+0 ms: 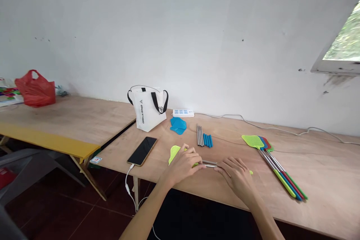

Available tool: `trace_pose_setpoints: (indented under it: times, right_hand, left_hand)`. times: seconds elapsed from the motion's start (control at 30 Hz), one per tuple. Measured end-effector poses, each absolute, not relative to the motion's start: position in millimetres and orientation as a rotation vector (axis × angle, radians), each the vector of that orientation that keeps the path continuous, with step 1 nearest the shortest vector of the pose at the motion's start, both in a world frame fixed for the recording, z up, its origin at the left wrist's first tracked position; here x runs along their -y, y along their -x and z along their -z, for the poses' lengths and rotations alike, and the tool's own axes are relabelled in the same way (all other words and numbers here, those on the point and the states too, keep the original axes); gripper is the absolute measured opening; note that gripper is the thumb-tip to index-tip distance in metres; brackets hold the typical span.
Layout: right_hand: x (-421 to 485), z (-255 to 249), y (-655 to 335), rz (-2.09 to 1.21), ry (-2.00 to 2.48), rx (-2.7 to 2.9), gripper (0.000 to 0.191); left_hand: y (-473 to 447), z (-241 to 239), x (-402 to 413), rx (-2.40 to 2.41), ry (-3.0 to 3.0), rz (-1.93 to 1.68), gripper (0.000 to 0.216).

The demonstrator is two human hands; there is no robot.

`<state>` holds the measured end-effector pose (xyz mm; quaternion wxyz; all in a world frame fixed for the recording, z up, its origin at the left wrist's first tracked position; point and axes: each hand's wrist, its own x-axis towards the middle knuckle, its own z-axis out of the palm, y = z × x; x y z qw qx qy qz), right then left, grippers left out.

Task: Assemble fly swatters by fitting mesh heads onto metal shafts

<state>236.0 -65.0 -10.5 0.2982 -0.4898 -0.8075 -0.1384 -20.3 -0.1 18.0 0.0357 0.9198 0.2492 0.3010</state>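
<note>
A yellow-green fly swatter (173,153) lies across the table near its front edge. My left hand (183,163) is closed around it just right of the mesh head, fingers bent over the neck. Over the handle end, my right hand (234,174) has its fingers curled, and a yellow-green tip shows past it. Two thin silver lines of metal shaft show between my hands; whether they belong to one swatter or two I cannot tell. Beyond my hands lie several metal tubes (200,135), several blue handle grips (208,140) and a pile of blue mesh swatter heads (178,125).
Several assembled fly swatters (277,168) lie stacked at the right. A phone (142,151) on a white cable lies at left, with a white bag (149,110) and a power strip (183,113) behind. A red plastic bag (36,89) stands on the adjoining table.
</note>
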Motion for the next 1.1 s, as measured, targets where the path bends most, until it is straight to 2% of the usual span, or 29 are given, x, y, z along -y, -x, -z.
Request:
trace_pose_setpoints:
  times: [0.17,0.33,0.6,0.83,1.1]
  right_hand:
    - [58,25,-321,0.515,1.429,1.938,0.042]
    - [57,50,-377,0.43,1.554,1.863,0.051]
    - [65,36,-366,0.373,1.574,1.795,0.046]
    - [72,29,-367,0.354,1.594,1.72,0.043]
    - [68,34,-378,0.22,1.539,1.786,0.048]
  left_hand:
    - [54,-24,-20,-0.93,-2.81,-0.975,0.027]
    - [57,-20,-28,-0.99,-2.834,-1.053,0.025]
    - [53,-24,-22,-1.247,-2.793,-1.216,0.026]
    - [54,-29,-19,-1.025,-2.855,-1.178,0.021]
    - [50,-35,-10,-0.98,-2.808,-1.331,0.02]
